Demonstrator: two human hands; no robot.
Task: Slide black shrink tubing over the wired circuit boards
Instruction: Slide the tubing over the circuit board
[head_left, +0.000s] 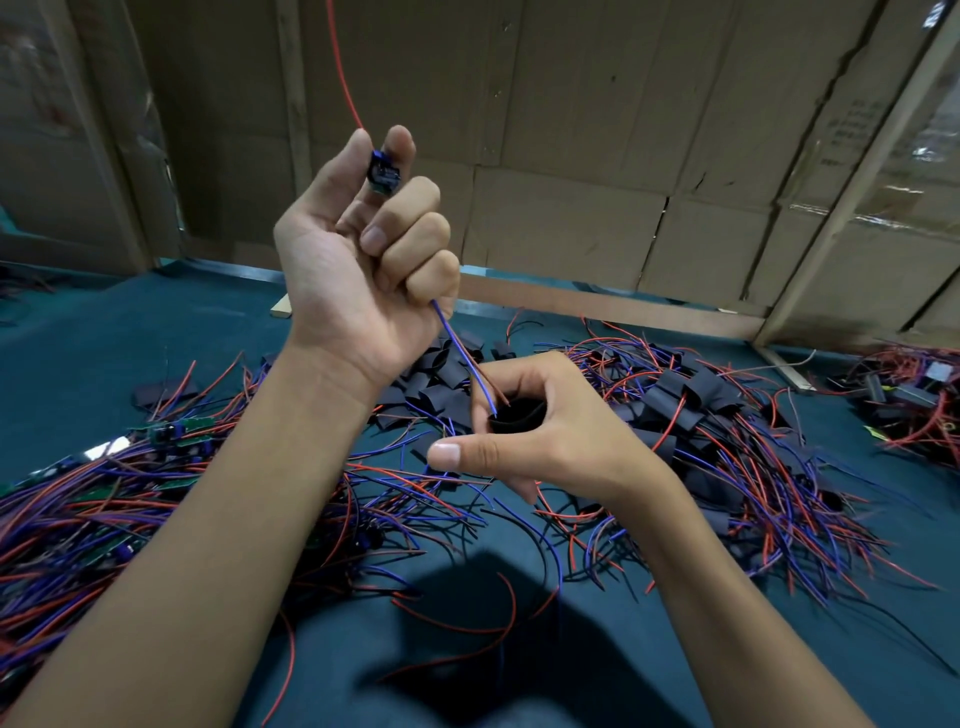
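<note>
Shrink tube (514, 415) looks light, soft, collapses easily; best pinched at the rim to keep the mouth open. Right hand (540, 431) holds it so, low centre. Left hand (363, 249), raised, clenched around the circuit board (382, 171); its wires (462, 358) dangle into the tube mouth.

Body in view: two forearms and two hands, entering from the lower edge of the frame.
Left hand (358, 260): bare; no glove, ring or watch visible.
Right hand (540, 436): bare; no glove, ring or bracelet visible.
Fingers (415, 234): nails short, unpainted, where visible.
Thumbnail, right: short, plain, facing the camera.
Wrists: both uncovered, no strap or band.
Forearms: bare up to the frame edge; no sleeve or cuff shows.
Markings: no tattoos, plasters or tape visible.
</note>
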